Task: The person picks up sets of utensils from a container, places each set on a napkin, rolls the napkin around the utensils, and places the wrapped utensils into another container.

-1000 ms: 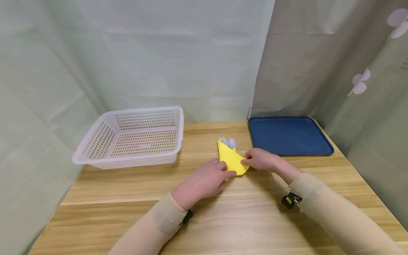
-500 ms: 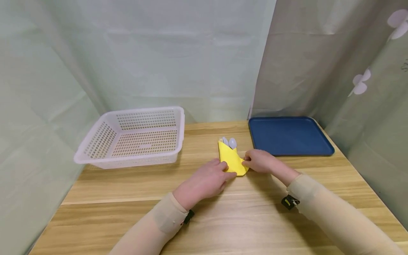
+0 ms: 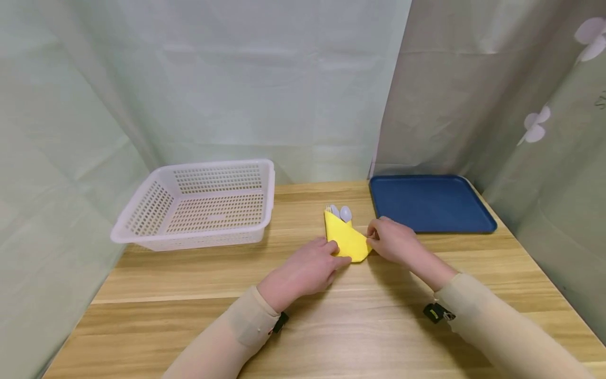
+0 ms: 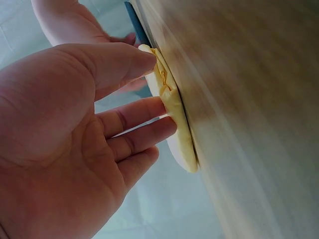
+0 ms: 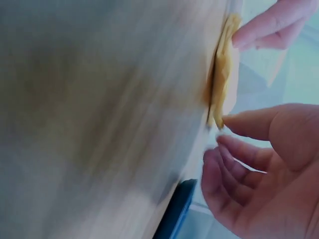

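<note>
A folded yellow napkin (image 3: 347,241) lies on the table, partly covering pale plastic cutlery. Out of its upper edge stick a spoon (image 3: 346,213), the tips of a fork (image 3: 328,208) and another rounded pale piece (image 3: 335,211); their lower parts are hidden. My left hand (image 3: 310,266) presses the napkin's lower left with fairly straight fingers, and its thumb and fingertips touch the cloth in the left wrist view. On the other side, my right hand (image 3: 390,241) pinches the napkin's right edge between thumb and index finger, with the other fingers curled.
A white perforated plastic basket (image 3: 236,232) stands at the back left, with nothing seen in it. At the back right lies a dark blue tray (image 3: 433,202). Pale curtains (image 3: 265,79) enclose the wooden table (image 3: 199,316) at the back and sides.
My right hand has shifted slightly right, to the napkin's outer edge, and more of the cloth there shows. The left hand has stayed in place on the napkin.
</note>
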A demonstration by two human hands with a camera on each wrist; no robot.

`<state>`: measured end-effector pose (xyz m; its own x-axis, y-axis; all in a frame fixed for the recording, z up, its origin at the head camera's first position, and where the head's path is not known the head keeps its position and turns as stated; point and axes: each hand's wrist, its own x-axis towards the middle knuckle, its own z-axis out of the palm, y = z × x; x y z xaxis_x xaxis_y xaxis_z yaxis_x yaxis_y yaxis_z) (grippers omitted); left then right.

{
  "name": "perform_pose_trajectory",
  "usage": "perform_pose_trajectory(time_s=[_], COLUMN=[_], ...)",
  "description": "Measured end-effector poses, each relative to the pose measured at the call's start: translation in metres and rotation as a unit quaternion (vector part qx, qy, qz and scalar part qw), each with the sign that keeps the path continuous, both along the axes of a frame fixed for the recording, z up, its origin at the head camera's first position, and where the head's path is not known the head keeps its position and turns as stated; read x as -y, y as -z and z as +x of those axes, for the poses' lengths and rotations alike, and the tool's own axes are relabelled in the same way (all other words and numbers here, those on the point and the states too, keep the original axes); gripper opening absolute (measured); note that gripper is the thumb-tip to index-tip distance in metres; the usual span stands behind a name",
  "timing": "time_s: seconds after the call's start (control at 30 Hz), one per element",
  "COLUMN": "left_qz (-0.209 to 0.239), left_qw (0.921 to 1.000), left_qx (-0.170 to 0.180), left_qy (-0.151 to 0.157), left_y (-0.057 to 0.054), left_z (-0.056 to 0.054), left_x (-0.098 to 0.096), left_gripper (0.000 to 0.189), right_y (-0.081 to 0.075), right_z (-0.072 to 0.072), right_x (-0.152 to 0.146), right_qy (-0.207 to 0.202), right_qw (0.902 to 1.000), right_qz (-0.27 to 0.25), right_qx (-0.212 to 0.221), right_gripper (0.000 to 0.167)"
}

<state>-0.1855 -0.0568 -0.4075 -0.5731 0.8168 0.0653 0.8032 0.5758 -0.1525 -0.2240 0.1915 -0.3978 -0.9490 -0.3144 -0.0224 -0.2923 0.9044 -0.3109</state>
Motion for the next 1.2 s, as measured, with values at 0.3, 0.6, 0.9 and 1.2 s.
perform_pose_trajectory(time_s=[0.3, 0.6, 0.9, 1.2], left_qz=[0.0, -0.001, 0.033, 0.109], left_qw=[1.0, 1.0, 0.9972, 0.982], left_qx=[0.004, -0.001, 0.065, 0.138], left_qy=[-0.005, -0.004, -0.014, -0.068], left_y=[0.0, -0.002, -0.002, 0.0], left_z=[0.001, 0.002, -0.001, -0.003], left_x=[-0.003, -0.005, 0.002, 0.006], left_gripper=[0.03, 0.036, 0.04, 0.04], right_y=[0.005, 0.006, 0.005, 0.002], right_z=[0.041, 0.061, 0.063, 0.062], right_x=[0.001, 0.002, -0.003, -0.003], right_qy=[-0.163, -0.214, -0.219, -0.231], right_qw=[0.97, 0.967, 0.9705, 0.9669], right_qz=[0.027, 0.077, 0.061, 0.071], right_qx=[-0.178, -0.114, -0.081, -0.081], right_gripper=[0.043, 0.048, 0.058, 0.044])
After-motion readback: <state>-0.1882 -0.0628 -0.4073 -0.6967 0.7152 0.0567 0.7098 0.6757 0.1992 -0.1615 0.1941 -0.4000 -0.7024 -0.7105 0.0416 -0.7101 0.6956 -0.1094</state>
